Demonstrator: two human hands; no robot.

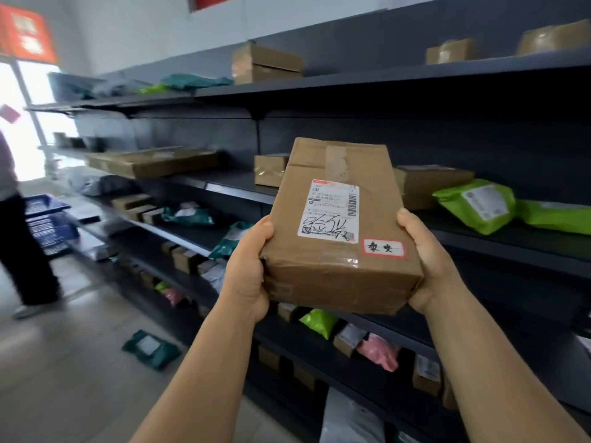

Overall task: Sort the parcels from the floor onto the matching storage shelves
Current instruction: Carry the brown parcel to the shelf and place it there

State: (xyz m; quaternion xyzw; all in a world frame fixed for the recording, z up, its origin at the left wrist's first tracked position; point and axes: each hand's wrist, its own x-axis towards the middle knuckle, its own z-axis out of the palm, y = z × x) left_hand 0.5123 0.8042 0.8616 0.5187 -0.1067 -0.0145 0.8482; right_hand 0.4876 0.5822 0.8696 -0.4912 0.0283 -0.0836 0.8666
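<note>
The left hand (pixel 248 266) and the right hand (pixel 427 266) clamp the near end of a brown cardboard parcel (pixel 339 228), one on each long side. Both thumbs lie on the top face; the fingers wrap underneath and are closed on the parcel, though most of them are hidden. The parcel is held in the air, label up, in front of the dark storage shelves (pixel 479 244), its far end tilted upward.

The step in hand appears to be reading the destination. The white shipping label (pixel 332 211) carries handwritten marks, and a red-bordered sticker (pixel 383 248) sits just beside it at the near right corner. The sticker should be matched to the shelf marking before placing; no shelf markings are legible here.

For a sound placement, keep both hands on the sides, level the parcel, and slide it in far end first. The middle shelf behind it has a bare stretch between a small carton (pixel 270 169) and a second carton (pixel 431 183). A green mailer (pixel 476 204) lies further right. A teal mailer (pixel 150 348) remains on the floor (pixel 64 362).
</note>
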